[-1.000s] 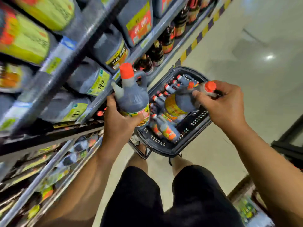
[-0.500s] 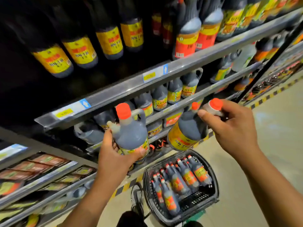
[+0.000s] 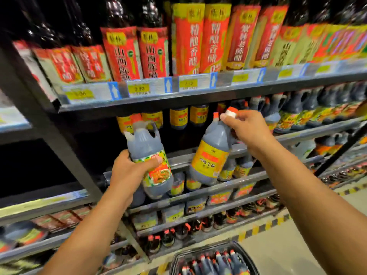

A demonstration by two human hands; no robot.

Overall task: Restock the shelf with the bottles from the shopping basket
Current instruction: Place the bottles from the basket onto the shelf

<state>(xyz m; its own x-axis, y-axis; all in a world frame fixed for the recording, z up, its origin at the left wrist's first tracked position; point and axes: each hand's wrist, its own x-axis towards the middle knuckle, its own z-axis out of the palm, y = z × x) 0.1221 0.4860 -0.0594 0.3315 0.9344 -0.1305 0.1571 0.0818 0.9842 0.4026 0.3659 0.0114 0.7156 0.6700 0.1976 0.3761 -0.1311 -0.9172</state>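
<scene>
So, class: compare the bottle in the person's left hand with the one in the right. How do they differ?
The left hand grips the left bottle round its body; the right hand holds the right bottle by its neck. The left bottle's label is green and orange; the right bottle's label is yellow. Both are dark-filled with orange caps.

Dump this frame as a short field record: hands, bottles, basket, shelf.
left hand: grip round the body of a handled bottle, upright, raised in front of the shelf
right hand: grip at the neck of a yellow-label bottle, tilted, with a white bottle top at the fingertips
shopping basket: on the floor below, more orange-capped bottles inside
target shelf: dark gap behind both bottles
placed yet: no, both in hand
</scene>
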